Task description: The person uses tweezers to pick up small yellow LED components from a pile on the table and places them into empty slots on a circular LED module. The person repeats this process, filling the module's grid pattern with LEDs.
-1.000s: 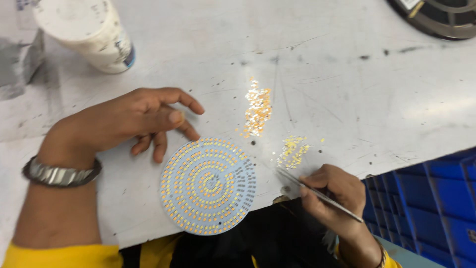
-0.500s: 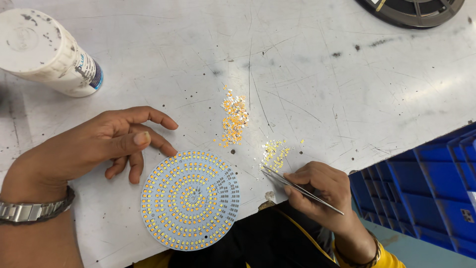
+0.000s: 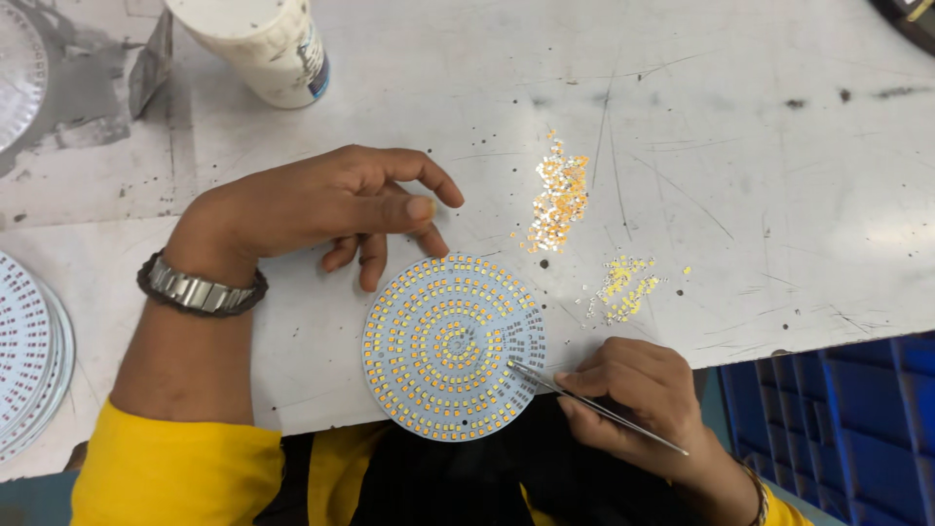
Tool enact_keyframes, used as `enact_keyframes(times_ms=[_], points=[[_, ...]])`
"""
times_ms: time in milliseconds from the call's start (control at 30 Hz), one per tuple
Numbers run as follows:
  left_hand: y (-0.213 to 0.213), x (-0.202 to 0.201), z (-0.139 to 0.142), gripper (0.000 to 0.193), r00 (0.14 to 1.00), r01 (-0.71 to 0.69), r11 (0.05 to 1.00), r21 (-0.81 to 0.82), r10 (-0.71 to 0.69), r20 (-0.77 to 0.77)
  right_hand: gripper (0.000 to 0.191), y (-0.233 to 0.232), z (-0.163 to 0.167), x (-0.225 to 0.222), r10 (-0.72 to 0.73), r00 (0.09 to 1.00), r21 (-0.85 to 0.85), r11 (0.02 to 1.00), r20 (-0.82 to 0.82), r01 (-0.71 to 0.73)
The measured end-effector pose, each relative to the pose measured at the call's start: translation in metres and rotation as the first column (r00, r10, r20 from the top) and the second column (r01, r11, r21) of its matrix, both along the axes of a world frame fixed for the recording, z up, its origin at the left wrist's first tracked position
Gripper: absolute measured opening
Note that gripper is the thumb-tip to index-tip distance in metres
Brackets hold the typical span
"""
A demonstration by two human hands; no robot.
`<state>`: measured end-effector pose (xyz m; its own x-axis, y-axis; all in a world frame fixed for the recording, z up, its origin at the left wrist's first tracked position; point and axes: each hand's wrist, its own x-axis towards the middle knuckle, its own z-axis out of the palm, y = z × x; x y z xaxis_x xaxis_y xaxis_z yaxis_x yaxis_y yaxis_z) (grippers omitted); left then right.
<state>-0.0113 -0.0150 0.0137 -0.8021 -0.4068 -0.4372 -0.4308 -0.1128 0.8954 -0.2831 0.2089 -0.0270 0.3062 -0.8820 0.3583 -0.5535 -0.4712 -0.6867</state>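
A round white circuit board (image 3: 453,346) covered in rings of small yellow chips lies at the near edge of the white table (image 3: 760,146). My left hand (image 3: 321,209) rests on the table just above the board's upper left rim, fingers loosely curled, holding nothing. A metal watch sits on that wrist. My right hand (image 3: 638,394) grips thin metal tweezers (image 3: 584,404), whose tip touches the board's right side. Two small heaps of loose chips lie on the table: an orange-tinted heap (image 3: 557,195) and a yellow heap (image 3: 623,287).
A white cylindrical container (image 3: 263,44) stands at the far left. A stack of similar round boards (image 3: 29,356) sits at the left edge. A blue plastic bin (image 3: 838,419) is below the table's right side. A dark round object (image 3: 911,19) shows at the top right corner.
The view has shifted. My right hand has brought the tweezers from the yellow heap down onto the board's right side. My left hand stays by the board's upper rim.
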Motion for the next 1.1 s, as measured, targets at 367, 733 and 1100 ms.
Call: enact_keyframes(times_ms=[367, 733, 1100], points=[[0.000, 0.000, -0.004, 0.061, 0.998, -0.034, 0.999, 0.006, 0.034, -0.058, 0.020, 0.001, 0.000, 0.000, -0.019, 1.000, -0.032, 0.999, -0.014, 0.018], [0.001, -0.001, -0.003, 0.055, 0.997, -0.035, 0.999, -0.005, 0.035, -0.063, 0.017, -0.001, -0.001, 0.001, 0.045, 0.999, -0.027, 0.999, -0.022, -0.045], [-0.002, 0.005, -0.008, 0.061, 1.000, 0.013, 1.000, -0.002, -0.013, -0.013, 0.015, 0.009, -0.001, -0.018, -0.117, 0.992, -0.051, 0.992, 0.049, 0.119]])
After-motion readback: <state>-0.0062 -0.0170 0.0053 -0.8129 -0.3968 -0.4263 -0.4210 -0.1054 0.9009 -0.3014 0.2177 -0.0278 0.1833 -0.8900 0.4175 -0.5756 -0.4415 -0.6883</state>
